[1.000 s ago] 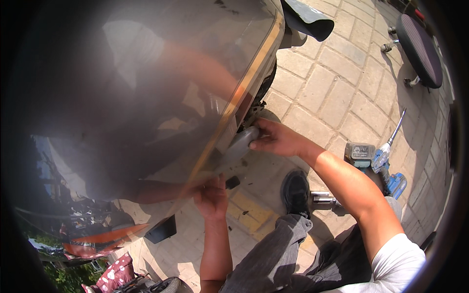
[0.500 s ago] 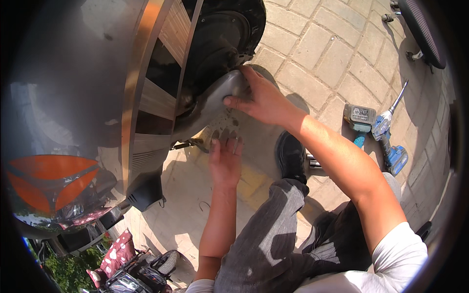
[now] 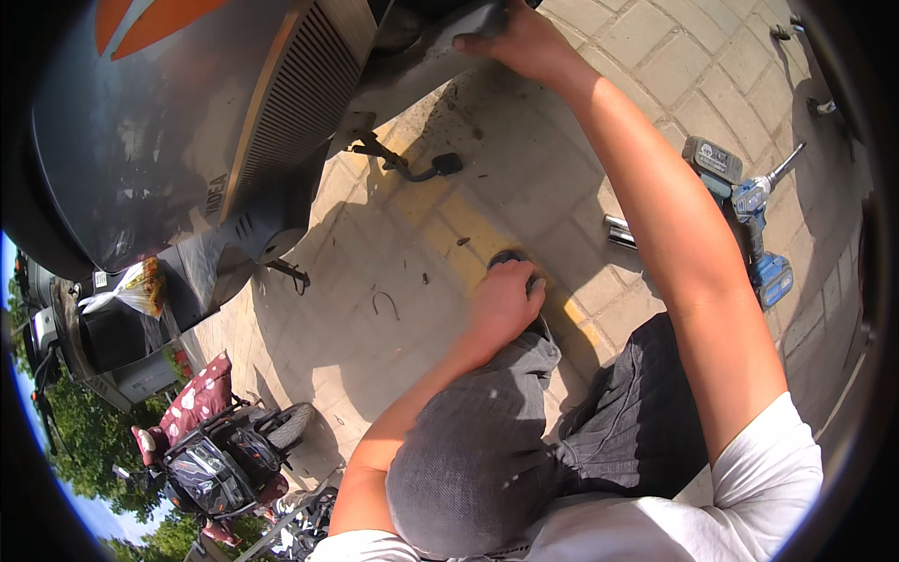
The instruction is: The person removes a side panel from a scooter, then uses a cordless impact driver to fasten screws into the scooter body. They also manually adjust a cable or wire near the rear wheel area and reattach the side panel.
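Observation:
A grey electric scooter with an orange tail light fills the upper left. My right hand grips the end of a long, curved grey cover under the scooter, its thumb on the near side and its other fingers partly out of sight at the top edge. Lower down, my left hand is closed over the toe of my black shoe; most of the shoe is hidden by the hand and my trouser leg. A dark stand juts out beneath the cover.
Two power tools, a blue impact driver and one with a grey battery, lie on the paving at right beside a metal cylinder. A wheeled stool stands far right. Another scooter is parked at lower left.
My left hand has come away from below the grey cover and down onto my shoe. The right hand keeps its hold on the cover. The view has shifted, so the scooter sits higher.

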